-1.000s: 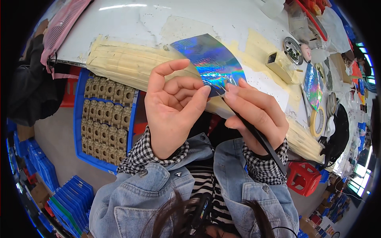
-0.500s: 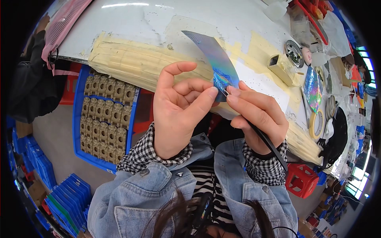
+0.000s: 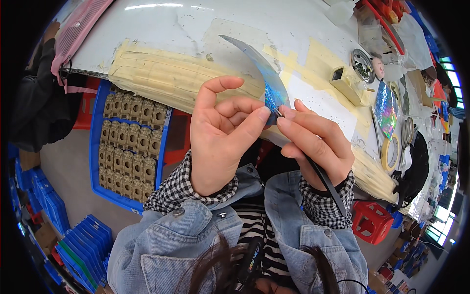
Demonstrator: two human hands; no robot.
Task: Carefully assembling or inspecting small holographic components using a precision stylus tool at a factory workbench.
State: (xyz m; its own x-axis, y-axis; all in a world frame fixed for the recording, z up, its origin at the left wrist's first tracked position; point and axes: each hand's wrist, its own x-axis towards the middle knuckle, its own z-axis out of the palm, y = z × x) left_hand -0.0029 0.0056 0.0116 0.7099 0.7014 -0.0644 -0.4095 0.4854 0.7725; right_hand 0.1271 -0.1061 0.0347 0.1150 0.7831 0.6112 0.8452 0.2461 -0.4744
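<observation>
We find the left hand point(image 3: 218, 139) half-curled, thumb-tip pinching; at its three o'clock, the right hand point(image 3: 320, 147) closed pencil-fashion. Between them, in the left's pinch: glossy blue holographic film point(image 3: 274, 88), bowed, tapering toward eleven o'clock. Right-held black tweezers point(image 3: 326, 183) meet its near end.

Sheet point(image 3: 275, 87): glossy, iridescent film
Tweezers point(image 3: 325, 179): matt-coated
Worktop point(image 3: 161, 27): smooth, glossy
Worktop's near edge: covered with matt, papery tape point(image 3: 166, 72)
Tray point(image 3: 115, 199): smooth plastic
Jacket point(image 3: 171, 245): denim cloth
</observation>
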